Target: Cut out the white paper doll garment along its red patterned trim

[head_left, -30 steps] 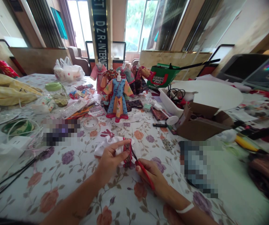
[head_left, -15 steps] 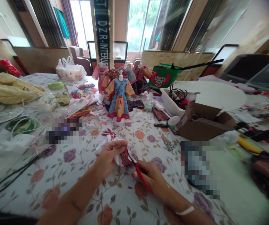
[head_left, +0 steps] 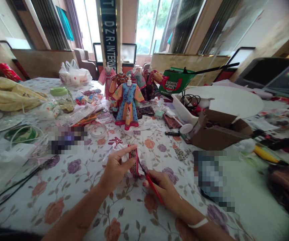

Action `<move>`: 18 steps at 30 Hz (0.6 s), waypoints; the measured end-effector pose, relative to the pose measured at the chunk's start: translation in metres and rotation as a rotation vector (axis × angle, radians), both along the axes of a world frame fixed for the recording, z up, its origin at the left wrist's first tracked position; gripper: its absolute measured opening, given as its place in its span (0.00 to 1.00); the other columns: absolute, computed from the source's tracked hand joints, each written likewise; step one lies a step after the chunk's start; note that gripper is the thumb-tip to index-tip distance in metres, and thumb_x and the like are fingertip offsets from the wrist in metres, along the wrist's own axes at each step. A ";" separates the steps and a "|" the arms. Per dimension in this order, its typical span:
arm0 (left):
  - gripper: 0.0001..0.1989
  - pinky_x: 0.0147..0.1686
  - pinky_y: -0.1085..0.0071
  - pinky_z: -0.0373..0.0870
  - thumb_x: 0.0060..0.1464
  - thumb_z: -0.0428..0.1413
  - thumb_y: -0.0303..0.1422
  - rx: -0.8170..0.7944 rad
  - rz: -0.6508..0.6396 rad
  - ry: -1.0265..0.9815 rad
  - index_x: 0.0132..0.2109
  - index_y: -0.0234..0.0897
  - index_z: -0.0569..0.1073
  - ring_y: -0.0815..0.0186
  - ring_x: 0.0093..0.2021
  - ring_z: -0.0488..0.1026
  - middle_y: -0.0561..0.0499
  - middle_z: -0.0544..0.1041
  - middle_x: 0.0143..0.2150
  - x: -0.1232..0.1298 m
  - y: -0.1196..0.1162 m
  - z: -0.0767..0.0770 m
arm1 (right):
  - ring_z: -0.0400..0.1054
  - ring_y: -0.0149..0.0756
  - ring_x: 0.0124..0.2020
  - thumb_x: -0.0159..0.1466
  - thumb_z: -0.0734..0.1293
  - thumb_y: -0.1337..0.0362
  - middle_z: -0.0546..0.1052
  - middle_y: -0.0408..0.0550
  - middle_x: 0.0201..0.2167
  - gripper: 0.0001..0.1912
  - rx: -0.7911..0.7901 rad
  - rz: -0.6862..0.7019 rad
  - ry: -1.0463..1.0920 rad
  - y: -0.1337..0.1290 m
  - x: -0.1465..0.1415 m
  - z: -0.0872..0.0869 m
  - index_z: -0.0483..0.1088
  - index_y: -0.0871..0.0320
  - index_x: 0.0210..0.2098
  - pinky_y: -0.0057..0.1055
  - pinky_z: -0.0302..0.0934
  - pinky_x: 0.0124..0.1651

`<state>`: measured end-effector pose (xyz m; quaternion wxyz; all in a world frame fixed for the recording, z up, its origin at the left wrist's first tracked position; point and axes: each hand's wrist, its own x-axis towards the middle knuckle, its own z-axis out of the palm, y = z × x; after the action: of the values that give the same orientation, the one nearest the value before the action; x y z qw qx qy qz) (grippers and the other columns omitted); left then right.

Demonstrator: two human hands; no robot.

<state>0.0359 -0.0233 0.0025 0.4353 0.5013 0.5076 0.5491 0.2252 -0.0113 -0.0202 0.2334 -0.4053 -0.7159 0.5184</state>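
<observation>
My left hand (head_left: 118,167) holds a small white cloth piece (head_left: 113,152) with a red-and-dark patterned band (head_left: 133,162), the index finger and thumb lying across the band. Red-handled scissors (head_left: 154,188) are gripped in my right hand (head_left: 163,189), their dark blades pointing up and left at the band's right edge. Red-and-white trim (head_left: 115,142) lies at the cloth's far end. Beyond my hands stands a small blue dress with orange sleeves (head_left: 126,105) on a white stand.
More small dresses (head_left: 107,80) stand behind. A cardboard box (head_left: 210,134), white tray (head_left: 184,112) and green bag (head_left: 176,80) are at the right. On the left are a lidded jar (head_left: 63,100), tape roll (head_left: 21,133), white power strip (head_left: 16,160) and black cord (head_left: 16,185).
My left index finger and thumb have spread apart along the band, which now shows more of its pattern and lies more upright. The scissors have barely moved.
</observation>
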 end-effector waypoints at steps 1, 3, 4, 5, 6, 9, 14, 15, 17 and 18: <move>0.19 0.54 0.67 0.65 0.52 0.60 0.32 -0.005 -0.006 -0.005 0.52 0.41 0.76 0.59 0.52 0.73 0.51 0.78 0.51 0.000 0.000 0.000 | 0.52 0.28 0.20 0.59 0.63 0.42 0.60 0.39 0.18 0.25 -0.004 0.002 0.009 0.000 0.000 0.000 0.57 0.57 0.21 0.26 0.46 0.22; 0.19 0.55 0.67 0.65 0.52 0.59 0.32 -0.011 -0.020 -0.033 0.53 0.41 0.75 0.59 0.53 0.72 0.51 0.78 0.51 0.001 0.000 -0.001 | 0.53 0.28 0.21 0.58 0.62 0.41 0.59 0.39 0.18 0.26 0.005 0.010 0.030 0.000 0.000 0.000 0.58 0.57 0.21 0.26 0.47 0.22; 0.19 0.55 0.67 0.64 0.52 0.59 0.32 -0.011 -0.024 -0.046 0.53 0.41 0.75 0.59 0.53 0.72 0.51 0.78 0.51 0.001 0.000 -0.001 | 0.53 0.28 0.21 0.58 0.62 0.40 0.59 0.39 0.18 0.27 0.011 0.015 0.044 0.000 0.000 0.000 0.58 0.57 0.21 0.26 0.47 0.22; 0.19 0.56 0.67 0.63 0.52 0.59 0.31 -0.012 -0.028 -0.056 0.53 0.42 0.75 0.59 0.54 0.71 0.51 0.78 0.52 0.001 0.000 -0.001 | 0.53 0.29 0.21 0.59 0.61 0.40 0.60 0.39 0.18 0.27 0.007 0.022 0.060 0.000 0.000 0.000 0.59 0.57 0.22 0.25 0.48 0.22; 0.19 0.56 0.67 0.63 0.52 0.60 0.32 -0.014 -0.031 -0.064 0.53 0.42 0.75 0.58 0.55 0.71 0.51 0.78 0.52 0.002 0.000 -0.002 | 0.54 0.29 0.21 0.59 0.61 0.39 0.60 0.39 0.18 0.27 -0.002 0.031 0.077 0.000 0.000 0.001 0.60 0.57 0.23 0.25 0.48 0.22; 0.19 0.58 0.65 0.62 0.52 0.60 0.32 -0.022 -0.036 -0.059 0.53 0.42 0.75 0.58 0.56 0.70 0.51 0.78 0.52 0.003 -0.001 -0.002 | 0.56 0.30 0.21 0.60 0.60 0.39 0.62 0.40 0.19 0.26 -0.013 0.048 0.112 -0.001 0.001 0.000 0.63 0.57 0.25 0.25 0.50 0.22; 0.20 0.56 0.64 0.64 0.52 0.60 0.33 -0.030 -0.034 -0.052 0.53 0.41 0.75 0.57 0.55 0.71 0.49 0.78 0.51 0.005 -0.003 -0.002 | 0.53 0.29 0.21 0.60 0.59 0.38 0.60 0.40 0.19 0.28 0.003 0.044 0.114 0.000 0.001 -0.001 0.62 0.58 0.25 0.26 0.49 0.23; 0.20 0.56 0.65 0.64 0.52 0.60 0.33 -0.030 -0.030 -0.053 0.53 0.41 0.75 0.57 0.54 0.71 0.49 0.78 0.50 0.005 -0.003 -0.002 | 0.52 0.29 0.22 0.60 0.59 0.37 0.60 0.39 0.19 0.28 0.010 0.044 0.109 0.000 0.001 -0.001 0.62 0.58 0.25 0.26 0.48 0.24; 0.20 0.54 0.65 0.65 0.51 0.60 0.32 -0.033 -0.018 -0.049 0.53 0.40 0.75 0.57 0.53 0.72 0.49 0.78 0.50 0.006 -0.003 -0.002 | 0.51 0.28 0.22 0.59 0.59 0.37 0.59 0.39 0.20 0.29 0.019 0.046 0.099 0.001 0.000 -0.001 0.61 0.58 0.24 0.27 0.48 0.25; 0.20 0.54 0.66 0.66 0.51 0.60 0.32 -0.033 -0.012 -0.042 0.53 0.41 0.75 0.57 0.53 0.72 0.49 0.78 0.50 0.006 -0.003 -0.002 | 0.50 0.28 0.22 0.59 0.59 0.37 0.59 0.39 0.20 0.29 0.020 0.044 0.098 0.001 0.000 0.000 0.61 0.58 0.24 0.27 0.48 0.25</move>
<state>0.0417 -0.0264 0.0007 0.4572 0.4855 0.5044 0.5485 0.2251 -0.0102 -0.0206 0.2608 -0.3612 -0.7175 0.5355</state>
